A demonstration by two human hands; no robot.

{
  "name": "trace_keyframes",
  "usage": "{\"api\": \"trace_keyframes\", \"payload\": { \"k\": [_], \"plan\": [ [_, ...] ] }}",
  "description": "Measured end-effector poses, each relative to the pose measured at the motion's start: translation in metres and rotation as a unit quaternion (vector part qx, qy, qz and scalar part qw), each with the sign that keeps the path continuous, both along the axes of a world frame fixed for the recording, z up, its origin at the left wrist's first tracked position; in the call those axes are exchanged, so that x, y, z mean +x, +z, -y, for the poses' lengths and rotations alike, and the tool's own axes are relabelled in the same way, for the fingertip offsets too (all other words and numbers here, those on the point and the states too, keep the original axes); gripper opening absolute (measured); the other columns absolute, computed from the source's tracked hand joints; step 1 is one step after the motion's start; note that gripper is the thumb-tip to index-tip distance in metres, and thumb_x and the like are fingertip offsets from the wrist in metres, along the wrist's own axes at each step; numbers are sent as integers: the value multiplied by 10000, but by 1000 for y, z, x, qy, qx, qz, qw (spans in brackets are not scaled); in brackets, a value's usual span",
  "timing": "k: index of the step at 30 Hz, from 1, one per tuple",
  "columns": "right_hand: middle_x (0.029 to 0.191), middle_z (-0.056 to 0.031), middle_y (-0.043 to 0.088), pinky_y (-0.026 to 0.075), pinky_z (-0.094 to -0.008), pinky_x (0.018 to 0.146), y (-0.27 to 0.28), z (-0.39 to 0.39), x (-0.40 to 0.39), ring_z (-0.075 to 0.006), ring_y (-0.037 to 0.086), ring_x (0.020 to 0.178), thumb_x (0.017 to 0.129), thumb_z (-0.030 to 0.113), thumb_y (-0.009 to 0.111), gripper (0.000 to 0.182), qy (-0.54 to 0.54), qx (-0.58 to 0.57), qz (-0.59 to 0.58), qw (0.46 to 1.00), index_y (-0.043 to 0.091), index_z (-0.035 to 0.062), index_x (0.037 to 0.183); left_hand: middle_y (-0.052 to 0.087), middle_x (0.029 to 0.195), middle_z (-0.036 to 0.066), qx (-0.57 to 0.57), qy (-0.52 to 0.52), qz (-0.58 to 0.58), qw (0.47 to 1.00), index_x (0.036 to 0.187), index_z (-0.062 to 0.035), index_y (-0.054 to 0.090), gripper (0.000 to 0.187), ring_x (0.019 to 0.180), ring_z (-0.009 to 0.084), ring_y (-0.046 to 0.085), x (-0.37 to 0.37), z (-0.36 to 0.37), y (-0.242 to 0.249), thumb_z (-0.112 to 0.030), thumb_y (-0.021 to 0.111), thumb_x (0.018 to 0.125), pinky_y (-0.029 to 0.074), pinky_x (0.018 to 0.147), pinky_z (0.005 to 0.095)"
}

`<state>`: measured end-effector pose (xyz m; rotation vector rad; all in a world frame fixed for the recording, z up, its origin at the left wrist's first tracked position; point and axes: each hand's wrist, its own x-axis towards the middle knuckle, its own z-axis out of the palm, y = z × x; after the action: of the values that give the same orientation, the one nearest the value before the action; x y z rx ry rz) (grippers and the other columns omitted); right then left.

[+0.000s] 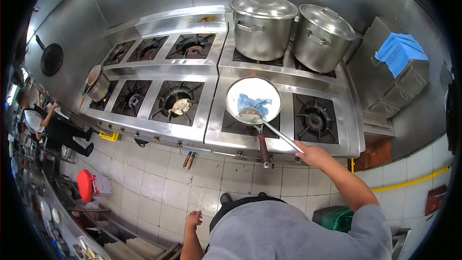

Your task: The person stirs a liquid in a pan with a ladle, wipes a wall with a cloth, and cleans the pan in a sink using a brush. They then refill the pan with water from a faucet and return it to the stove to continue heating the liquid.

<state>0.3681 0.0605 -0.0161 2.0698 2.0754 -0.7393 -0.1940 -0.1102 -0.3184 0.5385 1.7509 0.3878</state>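
Observation:
My right hand (313,154) is closed round the long metal handle of a ladle (279,133). The ladle's head rests in a white-lined pan (253,88) on the front burner, against a crumpled blue cloth (254,104). The pan's dark red wooden handle (263,149) points toward me, over the stove's front edge. Down at my side, my left hand (194,218) hangs near my waist with its fingers curled; whether anything is in them cannot be made out.
Two lidded stockpots (263,36) (321,43) stand at the back. A small pot (98,88) sits at far left, with flame beneath. A crumpled pale item (181,106) lies on a burner. Another person (50,125) stands at left. A blue towel (401,52) covers the right cabinet.

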Motion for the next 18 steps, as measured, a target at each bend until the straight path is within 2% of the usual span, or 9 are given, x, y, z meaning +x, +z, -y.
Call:
{"api": "trace_keyframes", "payload": {
  "k": [2, 3, 4, 5, 6, 8, 12, 15, 18],
  "plan": [
    [872, -209, 653, 516, -441, 675, 2, 1, -3, -345, 653, 755, 951, 376, 524, 556, -37, -40, -28, 998, 346, 207, 1450, 623, 777, 87, -10, 2, -7, 1000, 954, -40, 610, 322, 502, 194, 575, -2, 7, -2, -357, 604, 902, 425, 421, 303],
    [872, -209, 653, 516, -441, 675, 1, 1, 0, -345, 653, 755, 951, 376, 524, 556, -36, -39, -27, 998, 346, 207, 1450, 623, 778, 91, -21, 6, -14, 1000, 958, -39, 610, 320, 501, 196, 573, -3, 11, -2, -354, 603, 901, 427, 423, 308],
    [793, -153, 619, 506, -386, 595, -2, 2, 4, -258, 633, 681, 940, 324, 549, 556, -114, -99, -169, 974, 357, 206, 1448, 623, 778, 91, -19, 9, -12, 1000, 958, -39, 610, 320, 501, 196, 573, -3, 15, -2, -354, 603, 901, 427, 423, 308],
    [715, -96, 585, 496, -330, 515, -3, 2, 7, -172, 612, 607, 929, 271, 575, 561, -187, -157, -305, 921, 368, 205, 1446, 623, 775, 93, -28, 14, -10, 999, 962, -40, 611, 319, 499, 198, 571, -4, 20, -2, -352, 602, 900, 429, 424, 307],
    [715, -96, 585, 496, -330, 515, -4, 4, 6, -172, 612, 607, 929, 271, 575, 561, -183, -156, -303, 922, 368, 205, 1446, 622, 773, 95, -38, 19, -8, 999, 965, -40, 611, 318, 498, 199, 570, -4, 24, -2, -350, 601, 899, 430, 425, 307],
    [660, -18, 502, 442, -251, 440, -5, 10, 5, -70, 536, 534, 899, 170, 601, 577, -173, -118, -379, 901, 397, 220, 1436, 619, 787, 102, -41, 21, -7, 999, 974, -27, 605, 347, 505, 201, 574, -4, 32, -1, -366, 595, 901, 431, 423, 299],
    [655, -34, 525, 465, -283, 459, -4, -2, 5, -114, 541, 494, 855, 142, 626, 599, -187, -57, -340, 920, 429, 206, 1417, 622, 770, 92, -47, 43, 17, 998, 961, -43, 612, 306, 504, 196, 572, -8, 43, -8, -343, 596, 903, 432, 428, 298],
    [738, -117, 637, 510, -343, 521, 12, -27, 5, -202, 612, 523, 790, 132, 638, 619, -153, 75, -241, 955, 462, 155, 1383, 622, 770, 92, -39, 39, 3, 998, 969, -41, 612, 304, 513, 195, 576, -6, 42, -10, -339, 591, 907, 436, 434, 298],
    [775, -152, 662, 517, -358, 538, -9, -58, 22, -227, 632, 543, 803, 141, 626, 575, -101, 128, -156, 974, 482, 147, 1360, 622, 770, 91, -25, 29, -4, 999, 978, -37, 611, 304, 521, 196, 581, 0, 36, -1, -332, 588, 908, 440, 439, 294]
  ]
}}
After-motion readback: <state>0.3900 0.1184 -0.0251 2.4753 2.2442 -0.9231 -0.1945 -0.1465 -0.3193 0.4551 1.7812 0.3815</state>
